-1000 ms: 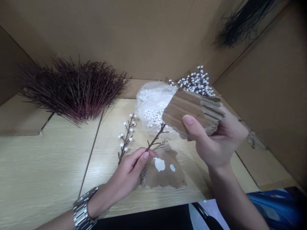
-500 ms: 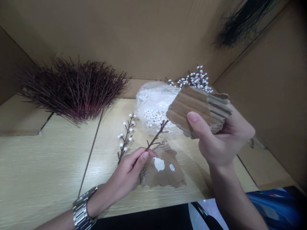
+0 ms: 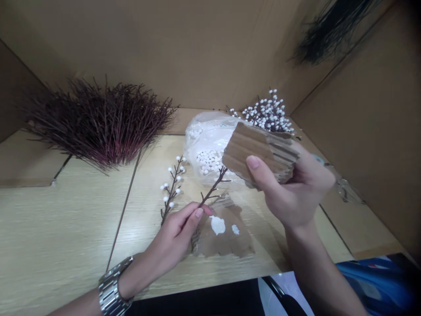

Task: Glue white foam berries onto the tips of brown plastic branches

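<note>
My left hand [image 3: 179,226], a metal watch on its wrist, pinches a bare brown twig [image 3: 212,189] that slants up to the right. Between thumb and fingers, my right hand [image 3: 289,188] grips a torn piece of corrugated cardboard [image 3: 253,147], in front of the right side of a clear bag [image 3: 205,131] of white beads. Another cardboard piece [image 3: 226,243] lies on the table beside my left fingertips, with two white blobs [image 3: 217,225] on it. Just left of the bag lies a twig with white beads [image 3: 171,188].
A big heap of dark reddish twigs [image 3: 108,123] lies at the left. White-beaded sprigs [image 3: 269,109] are piled behind the bag. Cardboard walls [image 3: 158,52] stand at the back and sides. Dark strands [image 3: 332,33] show at the upper right, and blue fabric [image 3: 375,285] at the lower right.
My right hand has moved left with the cardboard piece, closer to the twig tip. My left hand and its twig have hardly moved.
</note>
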The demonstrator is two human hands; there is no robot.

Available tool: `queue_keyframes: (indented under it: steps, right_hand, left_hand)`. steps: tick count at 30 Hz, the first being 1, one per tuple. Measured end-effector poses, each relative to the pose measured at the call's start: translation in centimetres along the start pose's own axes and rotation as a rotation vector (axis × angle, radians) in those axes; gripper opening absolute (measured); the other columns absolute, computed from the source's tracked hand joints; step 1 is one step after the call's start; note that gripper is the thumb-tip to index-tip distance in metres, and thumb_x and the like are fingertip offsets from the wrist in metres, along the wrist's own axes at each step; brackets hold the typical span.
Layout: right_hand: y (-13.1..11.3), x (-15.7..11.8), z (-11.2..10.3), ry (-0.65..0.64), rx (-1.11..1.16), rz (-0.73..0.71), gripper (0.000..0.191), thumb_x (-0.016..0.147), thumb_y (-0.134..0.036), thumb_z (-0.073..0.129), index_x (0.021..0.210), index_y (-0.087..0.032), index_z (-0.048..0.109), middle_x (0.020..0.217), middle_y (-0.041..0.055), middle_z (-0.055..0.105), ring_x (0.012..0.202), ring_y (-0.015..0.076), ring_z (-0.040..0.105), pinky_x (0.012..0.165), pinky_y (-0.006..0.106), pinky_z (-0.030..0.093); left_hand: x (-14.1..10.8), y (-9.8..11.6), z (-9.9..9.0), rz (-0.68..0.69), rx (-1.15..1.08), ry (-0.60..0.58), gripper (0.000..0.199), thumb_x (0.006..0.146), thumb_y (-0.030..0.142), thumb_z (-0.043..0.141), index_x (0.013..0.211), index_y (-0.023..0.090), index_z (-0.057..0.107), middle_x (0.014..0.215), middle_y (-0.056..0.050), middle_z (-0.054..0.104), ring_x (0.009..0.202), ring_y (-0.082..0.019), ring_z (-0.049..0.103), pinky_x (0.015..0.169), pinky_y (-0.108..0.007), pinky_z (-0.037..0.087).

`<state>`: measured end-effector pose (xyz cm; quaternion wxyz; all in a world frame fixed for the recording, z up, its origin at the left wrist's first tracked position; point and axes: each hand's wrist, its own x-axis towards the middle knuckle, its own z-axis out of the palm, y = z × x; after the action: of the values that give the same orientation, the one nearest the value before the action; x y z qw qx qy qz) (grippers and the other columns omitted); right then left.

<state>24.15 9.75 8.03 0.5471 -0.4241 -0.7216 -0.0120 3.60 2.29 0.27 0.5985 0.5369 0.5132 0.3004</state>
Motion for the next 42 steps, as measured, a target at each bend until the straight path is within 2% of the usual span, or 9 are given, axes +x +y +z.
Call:
queue_keyframes:
  steps: [4, 12, 15, 19, 23, 26, 29, 34, 42]
  right_hand:
    - [0.0, 0.0, 0.0, 0.039, 0.003, 0.026, 0.018, 0.084, -0.031, 0.073, 0.071, -0.025, 0.062, 0.059, -0.0029, 0.049, 0.05, 0.0144, 0.043, 0.045, 0.03, 0.037]
    - [0.0, -0.1, 0.0, 0.011, 0.019, 0.028, 0.014, 0.083, -0.027, 0.074, 0.072, -0.025, 0.067, 0.059, -0.0034, 0.053, 0.051, 0.0142, 0.047, 0.047, 0.03, 0.039]
    - [-0.2, 0.0, -0.1, 0.091, 0.059, 0.042, 0.009, 0.083, -0.026, 0.075, 0.076, -0.025, 0.068, 0.062, -0.0019, 0.057, 0.053, 0.0158, 0.051, 0.048, 0.031, 0.042]
    - [-0.3, 0.4, -0.1, 0.262, 0.075, 0.037, 0.006, 0.082, -0.028, 0.076, 0.083, -0.025, 0.07, 0.072, -0.0007, 0.063, 0.063, 0.0183, 0.061, 0.059, 0.034, 0.051]
    - [0.4, 0.5, 0.1, 0.436, 0.112, 0.048, 0.013, 0.08, -0.029, 0.076, 0.09, -0.022, 0.071, 0.079, -0.0001, 0.065, 0.074, 0.0195, 0.066, 0.069, 0.035, 0.053]
    - [1.3, -0.3, 0.6, 0.489, 0.108, 0.064, 0.019, 0.083, -0.033, 0.074, 0.096, -0.019, 0.07, 0.085, 0.0024, 0.067, 0.077, 0.0209, 0.067, 0.071, 0.036, 0.055]
    - [2.1, -1.7, 1.3, 0.449, 0.057, 0.049, 0.017, 0.084, -0.03, 0.073, 0.095, -0.019, 0.068, 0.081, 0.0011, 0.067, 0.07, 0.0186, 0.065, 0.067, 0.034, 0.055]
    - [2.9, -3.1, 1.9, 0.37, 0.015, 0.041, 0.013, 0.083, -0.03, 0.073, 0.081, -0.022, 0.063, 0.068, -0.0027, 0.058, 0.072, 0.0194, 0.064, 0.074, 0.036, 0.055]
    - [2.9, -3.1, 1.9, 0.331, -0.006, 0.035, 0.011, 0.084, -0.028, 0.073, 0.087, -0.022, 0.064, 0.07, -0.0024, 0.06, 0.066, 0.0173, 0.06, 0.066, 0.033, 0.053]
  left_hand:
    - [0.0, -0.1, 0.0, 0.005, -0.003, -0.004, 0.04, 0.104, 0.053, 0.041, 0.108, 0.025, 0.068, 0.062, 0.007, 0.032, 0.054, -0.013, 0.033, 0.049, -0.023, 0.028]
    - [0.1, -0.1, 0.0, 0.006, 0.003, -0.009, 0.039, 0.104, 0.053, 0.04, 0.11, 0.026, 0.068, 0.063, 0.007, 0.033, 0.056, -0.013, 0.035, 0.051, -0.024, 0.029]
    - [0.0, -0.1, -0.1, 0.005, 0.003, -0.012, 0.039, 0.104, 0.053, 0.04, 0.111, 0.027, 0.068, 0.062, 0.007, 0.032, 0.056, -0.013, 0.035, 0.051, -0.024, 0.03]
    - [0.0, -0.3, -0.1, -0.007, -0.034, -0.02, 0.038, 0.104, 0.053, 0.042, 0.111, 0.026, 0.068, 0.063, 0.006, 0.034, 0.056, -0.013, 0.035, 0.05, -0.023, 0.03]
    - [0.2, -1.0, -0.1, -0.009, -0.103, -0.023, 0.038, 0.103, 0.053, 0.043, 0.112, 0.025, 0.067, 0.062, 0.007, 0.03, 0.055, -0.013, 0.03, 0.048, -0.023, 0.029]
    - [0.4, -1.7, -0.1, -0.004, -0.133, -0.003, 0.041, 0.103, 0.055, 0.042, 0.112, 0.023, 0.066, 0.062, 0.007, 0.029, 0.055, -0.013, 0.028, 0.048, -0.023, 0.027]
    - [0.5, -2.1, -0.1, -0.01, -0.157, -0.006, 0.043, 0.102, 0.058, 0.042, 0.112, 0.022, 0.064, 0.06, 0.008, 0.028, 0.054, -0.012, 0.027, 0.048, -0.024, 0.023]
    - [0.4, -2.0, -0.1, -0.018, -0.177, -0.015, 0.042, 0.102, 0.057, 0.044, 0.111, 0.022, 0.064, 0.059, 0.008, 0.03, 0.053, -0.012, 0.029, 0.048, -0.023, 0.025]
    - [0.6, -1.9, -0.1, -0.004, -0.213, -0.03, 0.042, 0.101, 0.058, 0.045, 0.108, 0.021, 0.065, 0.058, 0.008, 0.03, 0.053, -0.011, 0.027, 0.048, -0.023, 0.023]
